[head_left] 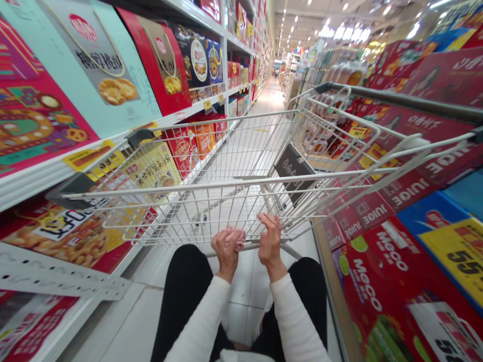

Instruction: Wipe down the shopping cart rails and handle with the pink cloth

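Note:
A wire shopping cart (234, 187) stands right in front of my knees, its basket crossing the view from left to right. Close to its lower wires, my left hand (225, 254) is closed around a small crumpled pink thing (237, 238), perhaps soft cloth; its exact kind is unclear. My right hand (270, 244) is beside it, fingers raised and partly bent, with nothing visible in them. Whether those fingertips touch the wires, I cannot tell. No goods show inside the basket. A dark panel (293, 172) with white print hangs at the cart's far right.
Shelves (196, 108) with boxed snacks and gift bags (109, 65) run along the left. Stacked red drink cartons (381, 269) and a yellow price sign (458, 256) crowd the right side. Between them a tiled aisle (266, 100) leads away. My bent knees are below the cart.

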### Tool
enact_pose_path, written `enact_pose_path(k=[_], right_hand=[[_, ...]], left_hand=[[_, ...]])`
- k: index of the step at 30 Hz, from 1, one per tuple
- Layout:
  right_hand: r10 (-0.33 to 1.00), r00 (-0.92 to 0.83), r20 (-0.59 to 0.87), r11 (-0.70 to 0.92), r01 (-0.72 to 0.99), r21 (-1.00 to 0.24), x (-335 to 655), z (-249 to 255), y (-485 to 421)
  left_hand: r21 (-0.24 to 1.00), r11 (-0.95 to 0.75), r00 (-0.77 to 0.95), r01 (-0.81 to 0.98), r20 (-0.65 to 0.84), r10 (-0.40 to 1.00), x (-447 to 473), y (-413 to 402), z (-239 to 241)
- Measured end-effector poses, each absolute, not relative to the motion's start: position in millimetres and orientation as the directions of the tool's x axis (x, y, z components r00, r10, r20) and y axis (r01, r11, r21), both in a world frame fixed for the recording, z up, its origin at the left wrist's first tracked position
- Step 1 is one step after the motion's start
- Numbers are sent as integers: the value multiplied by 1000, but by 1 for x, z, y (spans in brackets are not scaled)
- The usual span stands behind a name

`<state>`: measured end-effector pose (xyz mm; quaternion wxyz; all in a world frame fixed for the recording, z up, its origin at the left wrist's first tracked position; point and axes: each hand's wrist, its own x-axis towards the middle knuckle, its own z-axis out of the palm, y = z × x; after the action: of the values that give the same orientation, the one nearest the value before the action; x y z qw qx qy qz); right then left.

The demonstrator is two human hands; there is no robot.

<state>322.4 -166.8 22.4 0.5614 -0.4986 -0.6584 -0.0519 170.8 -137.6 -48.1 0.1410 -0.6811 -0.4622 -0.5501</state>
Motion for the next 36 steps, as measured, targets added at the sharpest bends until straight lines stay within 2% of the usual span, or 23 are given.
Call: enact_pose_path(k=[3,10,18,20,24,27,30,34,36], right_hand=[[600,123,790,498,716,-489,323,22,-167],[595,132,793,483,730,-483,322,21,-166],[605,114,788,496,721,-484,323,22,-166],[604,113,789,493,724,-482,324,24,-167],[602,117,790,491,726,-481,322,26,-168],[594,125,795,493,724,-483,320,25,-167],[577,139,805,491,729,-478,319,22,-166],[565,133,814,485,745,-458,320,21,-165],[568,116,815,489,749,-447,321,22,-166]], left_hand=[[301,-518,6,800,860,510,164,-143,-59],[388,-476,-143,789,870,472,179,-133,-13],[367,-485,-70,794,848,526,166,-142,-58],[398,-479,-146,783,865,481,159,-140,-57],[557,-359,-434,749,822,369,150,-131,-43],[651,-336,-535,681,755,379,158,-128,-34],[638,-383,-480,669,763,432,180,-136,-26],[477,-515,-225,712,850,477,204,-147,-11],[431,-555,-186,712,877,443,203,-148,1]])
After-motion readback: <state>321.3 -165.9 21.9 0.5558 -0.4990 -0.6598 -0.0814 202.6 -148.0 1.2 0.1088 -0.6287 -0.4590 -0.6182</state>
